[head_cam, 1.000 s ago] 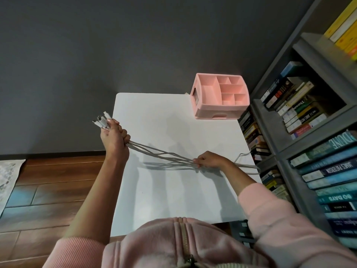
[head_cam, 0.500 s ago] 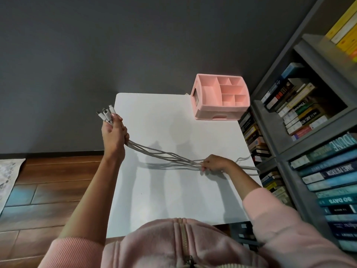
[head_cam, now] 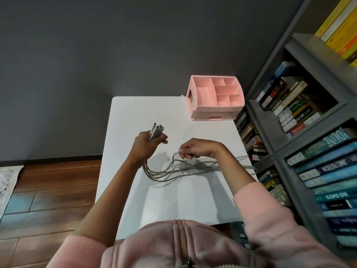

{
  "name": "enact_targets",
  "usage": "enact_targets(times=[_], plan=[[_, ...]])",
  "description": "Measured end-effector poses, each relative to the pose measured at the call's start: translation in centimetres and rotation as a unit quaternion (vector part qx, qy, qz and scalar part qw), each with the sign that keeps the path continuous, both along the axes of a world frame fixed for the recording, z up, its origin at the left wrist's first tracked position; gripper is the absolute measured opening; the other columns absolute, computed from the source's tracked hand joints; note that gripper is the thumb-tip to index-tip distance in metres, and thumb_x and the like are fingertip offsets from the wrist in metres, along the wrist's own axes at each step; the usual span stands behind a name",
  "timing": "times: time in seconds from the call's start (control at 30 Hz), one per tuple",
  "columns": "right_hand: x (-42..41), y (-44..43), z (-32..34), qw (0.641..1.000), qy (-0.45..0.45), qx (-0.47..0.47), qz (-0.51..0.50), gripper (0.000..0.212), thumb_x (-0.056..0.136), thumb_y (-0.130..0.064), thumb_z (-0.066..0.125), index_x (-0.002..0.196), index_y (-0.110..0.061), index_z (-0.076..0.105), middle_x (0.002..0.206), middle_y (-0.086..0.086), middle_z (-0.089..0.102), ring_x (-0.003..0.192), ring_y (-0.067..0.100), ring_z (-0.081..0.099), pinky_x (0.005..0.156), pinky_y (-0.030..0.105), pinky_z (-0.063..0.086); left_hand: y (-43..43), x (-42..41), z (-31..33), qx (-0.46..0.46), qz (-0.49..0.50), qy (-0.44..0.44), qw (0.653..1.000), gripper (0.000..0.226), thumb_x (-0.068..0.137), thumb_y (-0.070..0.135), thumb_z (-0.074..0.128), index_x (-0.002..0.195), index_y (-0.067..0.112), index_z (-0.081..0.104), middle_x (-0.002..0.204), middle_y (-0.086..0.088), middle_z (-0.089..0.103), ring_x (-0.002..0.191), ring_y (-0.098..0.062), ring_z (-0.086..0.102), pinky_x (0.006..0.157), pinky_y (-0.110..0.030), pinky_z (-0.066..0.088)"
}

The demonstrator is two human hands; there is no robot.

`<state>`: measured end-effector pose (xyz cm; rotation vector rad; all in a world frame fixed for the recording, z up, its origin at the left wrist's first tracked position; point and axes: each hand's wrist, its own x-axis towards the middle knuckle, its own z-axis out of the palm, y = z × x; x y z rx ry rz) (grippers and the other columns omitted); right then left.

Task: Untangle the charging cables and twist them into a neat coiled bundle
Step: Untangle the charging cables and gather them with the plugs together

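Observation:
Several grey charging cables (head_cam: 166,174) sag in a loop over the white table (head_cam: 173,206). My left hand (head_cam: 145,145) grips them near one end, and their white connector plugs (head_cam: 156,129) stick up above my fist. My right hand (head_cam: 194,148) is closed on the cables further along, lifting a small bend of them. Past my right wrist the cable tails (head_cam: 245,167) trail toward the table's right edge. The two hands are close together above the table's middle.
A pink desk organiser (head_cam: 214,111) with several compartments stands at the table's far right corner. A grey bookshelf (head_cam: 280,136) packed with books rises right beside the table. Wooden floor (head_cam: 48,190) lies to the left, a dark wall behind.
My left hand has swung in from beyond the table's left edge toward the middle. My right hand moved left and up. The cables, earlier stretched taut between the hands, now hang slack in a loop.

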<state>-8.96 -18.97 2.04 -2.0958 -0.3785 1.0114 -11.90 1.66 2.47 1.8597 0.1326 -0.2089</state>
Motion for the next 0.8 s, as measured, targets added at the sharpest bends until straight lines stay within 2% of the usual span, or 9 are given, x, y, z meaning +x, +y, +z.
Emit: enact_targets(times=[0.1, 0.2, 0.33, 0.5, 0.67, 0.73, 0.8], plan=[[0.1, 0.2, 0.1, 0.999, 0.005, 0.034, -0.015, 0.032, 0.101, -0.020, 0.045, 0.073, -0.016, 0.060, 0.054, -0.008, 0.047, 0.051, 0.006, 0.034, 0.052, 0.021, 0.025, -0.3, -0.5, -0.5, -0.006, -0.060, 0.073, 0.995, 0.024, 0.094, 0.029, 0.056, 0.100, 0.009, 0.068, 0.098, 0.000, 0.072, 0.038, -0.002, 0.033, 0.042, -0.016, 0.027], [0.0, 0.5, 0.1, 0.996, 0.016, 0.078, -0.030, 0.032, 0.102, -0.019, 0.044, 0.073, -0.015, 0.059, 0.052, -0.011, 0.045, 0.049, 0.004, 0.035, 0.052, 0.021, 0.026, -0.8, -1.5, -0.8, -0.023, -0.131, 0.102, 0.986, 0.026, 0.097, 0.029, 0.052, 0.092, 0.010, 0.069, 0.081, 0.004, 0.068, 0.044, -0.004, 0.026, 0.043, -0.017, 0.022], [-0.4, -0.2, -0.3, 0.997, 0.019, 0.076, -0.021, 0.031, 0.101, -0.024, 0.044, 0.075, -0.015, 0.058, 0.054, -0.009, 0.042, 0.052, 0.005, 0.033, 0.053, 0.021, 0.027, 0.0, -1.2, -0.4, 0.001, -0.155, 0.081, 0.985, 0.028, 0.094, 0.030, 0.057, 0.071, 0.014, 0.063, 0.065, 0.000, 0.054, 0.046, -0.006, 0.030, 0.043, -0.017, 0.022], [-0.4, -2.5, -1.2, 0.998, 0.015, 0.047, -0.030, 0.031, 0.101, -0.031, 0.045, 0.077, -0.019, 0.061, 0.054, -0.010, 0.038, 0.056, 0.008, 0.029, 0.056, 0.020, 0.027, 1.2, -0.8, -0.2, 0.068, -0.165, 0.039, 0.983, 0.026, 0.092, 0.021, 0.061, 0.071, 0.008, 0.063, 0.062, -0.004, 0.055, 0.036, 0.000, 0.037, 0.038, -0.008, 0.026], [-0.4, -5.5, -2.6, 0.997, 0.020, 0.002, -0.076, 0.030, 0.098, -0.037, 0.049, 0.077, -0.020, 0.064, 0.053, -0.012, 0.039, 0.057, 0.009, 0.028, 0.057, 0.021, 0.025, 3.5, -0.9, -1.4, 0.106, -0.115, 0.036, 0.987, 0.026, 0.090, 0.022, 0.063, 0.066, 0.014, 0.066, 0.060, 0.000, 0.060, 0.040, 0.001, 0.042, 0.046, -0.011, 0.031], [-0.6, -6.4, -3.0, 0.996, 0.029, -0.003, -0.085, 0.030, 0.098, -0.035, 0.049, 0.078, -0.020, 0.065, 0.050, -0.014, 0.039, 0.057, 0.010, 0.026, 0.058, 0.022, 0.025, 3.7, -1.2, -1.9, 0.120, -0.122, 0.044, 0.984, 0.027, 0.089, 0.025, 0.065, 0.064, 0.018, 0.066, 0.061, 0.001, 0.064, 0.053, -0.001, 0.050, 0.058, -0.018, 0.037], [-0.7, -7.4, -3.1, 0.995, 0.028, -0.022, -0.092, 0.030, 0.098, -0.034, 0.049, 0.078, -0.018, 0.065, 0.048, -0.014, 0.040, 0.056, 0.010, 0.026, 0.057, 0.022, 0.025, 4.0, -1.3, -2.2, 0.141, -0.115, 0.036, 0.983, 0.027, 0.089, 0.025, 0.066, 0.062, 0.020, 0.066, 0.065, -0.002, 0.067, 0.067, -0.013, 0.057, 0.070, -0.027, 0.040]])
